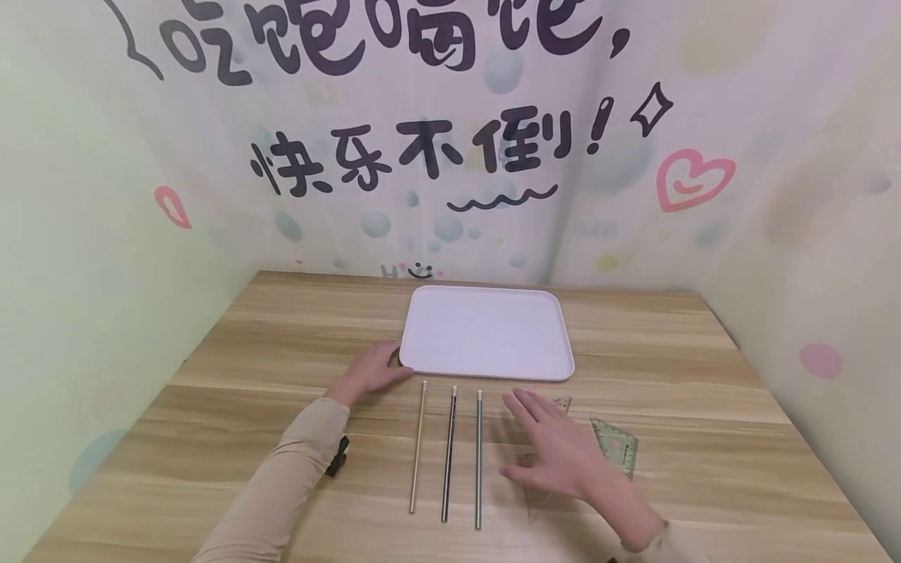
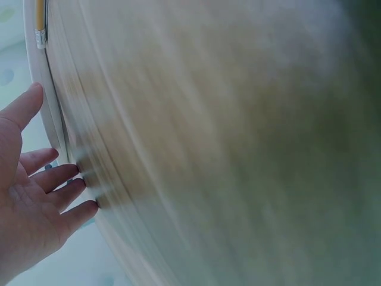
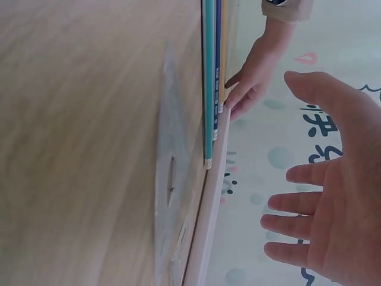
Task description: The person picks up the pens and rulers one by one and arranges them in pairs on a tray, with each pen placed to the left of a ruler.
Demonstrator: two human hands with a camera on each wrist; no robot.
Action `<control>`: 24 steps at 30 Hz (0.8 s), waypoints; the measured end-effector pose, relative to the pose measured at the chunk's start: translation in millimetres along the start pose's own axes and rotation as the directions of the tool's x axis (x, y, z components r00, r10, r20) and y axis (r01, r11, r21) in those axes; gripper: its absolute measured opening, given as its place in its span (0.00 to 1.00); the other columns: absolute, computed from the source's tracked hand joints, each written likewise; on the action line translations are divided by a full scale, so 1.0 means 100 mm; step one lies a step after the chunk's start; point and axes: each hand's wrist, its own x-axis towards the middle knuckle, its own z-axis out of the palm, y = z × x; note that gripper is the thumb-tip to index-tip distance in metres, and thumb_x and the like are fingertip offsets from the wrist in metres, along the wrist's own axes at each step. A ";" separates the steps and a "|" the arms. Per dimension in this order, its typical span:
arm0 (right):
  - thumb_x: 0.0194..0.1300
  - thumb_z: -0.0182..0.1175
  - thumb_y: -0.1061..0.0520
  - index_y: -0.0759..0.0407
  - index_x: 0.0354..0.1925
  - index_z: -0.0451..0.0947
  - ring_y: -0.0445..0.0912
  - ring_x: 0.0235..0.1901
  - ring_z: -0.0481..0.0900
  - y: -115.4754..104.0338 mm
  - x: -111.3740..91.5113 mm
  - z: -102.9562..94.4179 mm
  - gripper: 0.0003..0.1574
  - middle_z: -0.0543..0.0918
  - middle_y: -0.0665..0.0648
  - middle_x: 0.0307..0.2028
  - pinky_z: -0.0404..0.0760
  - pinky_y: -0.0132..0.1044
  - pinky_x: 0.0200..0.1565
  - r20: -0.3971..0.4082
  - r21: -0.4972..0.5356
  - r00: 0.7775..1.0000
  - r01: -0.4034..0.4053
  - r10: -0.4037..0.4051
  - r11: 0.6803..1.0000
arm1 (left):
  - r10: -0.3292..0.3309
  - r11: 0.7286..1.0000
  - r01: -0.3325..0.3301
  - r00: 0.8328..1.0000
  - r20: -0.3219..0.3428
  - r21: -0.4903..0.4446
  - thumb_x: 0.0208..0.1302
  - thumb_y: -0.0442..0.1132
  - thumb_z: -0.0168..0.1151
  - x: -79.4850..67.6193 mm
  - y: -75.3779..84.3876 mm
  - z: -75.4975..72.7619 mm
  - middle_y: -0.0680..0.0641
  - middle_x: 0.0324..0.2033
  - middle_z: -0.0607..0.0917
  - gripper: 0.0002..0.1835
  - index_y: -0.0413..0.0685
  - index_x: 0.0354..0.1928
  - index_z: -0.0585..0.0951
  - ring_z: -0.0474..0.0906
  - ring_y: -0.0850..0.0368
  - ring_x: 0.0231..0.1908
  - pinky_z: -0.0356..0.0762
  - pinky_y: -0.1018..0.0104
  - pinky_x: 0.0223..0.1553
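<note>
My left hand (image 1: 369, 371) is at the near left corner of a white tray (image 1: 489, 332), thumb along the front edge and fingers by the left side. In the left wrist view its fingers (image 2: 65, 176) are spread and nearly straight. My right hand (image 1: 556, 450) hovers over a clear set square (image 3: 169, 179), fingers extended and holding nothing; it partly hides the set square in the head view. A green set square (image 1: 619, 446) lies just right of this hand. Between the hands lie a yellow pencil (image 1: 418, 453), a dark blue pencil (image 1: 449, 461) and a teal pencil (image 1: 479, 461), eraser ends toward the tray.
The wooden table (image 1: 704, 375) meets a printed wall cloth (image 1: 450, 227) behind the tray. Side walls stand left and right of the table. A black strap piece (image 1: 338, 457) shows at the left wrist.
</note>
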 end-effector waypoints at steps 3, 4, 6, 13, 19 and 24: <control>0.47 0.62 0.33 0.63 0.64 0.59 0.58 0.61 0.62 -0.04 0.02 0.00 0.56 0.64 0.64 0.62 0.65 0.54 0.59 -0.002 0.015 1.000 -0.010 0.010 1.000 | 0.008 1.000 -0.008 1.000 -0.001 0.010 0.57 0.46 0.62 0.00 0.00 0.00 0.38 0.54 0.75 0.27 0.39 0.57 0.71 0.69 0.43 0.56 0.64 0.52 0.59; 0.47 0.62 0.33 0.63 0.64 0.60 0.58 0.61 0.63 -0.05 0.02 0.00 0.55 0.65 0.64 0.62 0.65 0.54 0.59 -0.003 0.020 1.000 -0.012 0.012 1.000 | 0.007 1.000 -0.007 1.000 -0.001 0.013 0.57 0.46 0.62 0.00 0.01 -0.01 0.38 0.54 0.75 0.27 0.39 0.57 0.71 0.69 0.43 0.56 0.64 0.52 0.59; 0.46 0.62 0.33 0.63 0.63 0.61 0.58 0.60 0.64 -0.08 0.03 0.00 0.55 0.66 0.64 0.60 0.67 0.53 0.58 -0.006 0.028 1.000 -0.014 0.014 0.999 | 0.003 1.000 -0.003 1.000 0.001 0.018 0.57 0.46 0.62 0.00 0.01 -0.01 0.38 0.54 0.75 0.27 0.39 0.57 0.71 0.69 0.43 0.56 0.64 0.52 0.59; 0.46 0.62 0.32 0.60 0.62 0.62 0.59 0.57 0.67 -0.21 0.05 -0.02 0.53 0.68 0.62 0.59 0.72 0.55 0.52 0.029 0.027 0.999 -0.037 0.036 0.999 | -0.004 1.000 0.004 1.000 0.004 0.000 0.57 0.45 0.62 -0.01 0.03 -0.02 0.37 0.55 0.74 0.28 0.38 0.58 0.70 0.68 0.42 0.57 0.63 0.51 0.60; 0.45 0.63 0.33 0.62 0.61 0.63 0.56 0.55 0.70 -0.32 0.09 -0.01 0.53 0.71 0.61 0.55 0.75 0.53 0.48 0.046 0.032 0.999 -0.012 0.011 0.999 | -0.011 1.000 0.011 1.000 0.015 0.002 0.57 0.46 0.62 -0.01 0.03 -0.02 0.38 0.56 0.73 0.29 0.40 0.59 0.70 0.67 0.43 0.58 0.62 0.51 0.60; 0.47 0.61 0.33 0.63 0.59 0.65 0.54 0.51 0.73 -0.45 0.13 0.00 0.51 0.74 0.59 0.52 0.78 0.49 0.45 0.067 0.009 0.998 0.021 -0.021 1.000 | -0.010 1.000 0.010 1.000 0.015 0.005 0.58 0.46 0.61 0.00 0.03 -0.02 0.38 0.56 0.73 0.28 0.40 0.58 0.70 0.68 0.43 0.57 0.63 0.51 0.60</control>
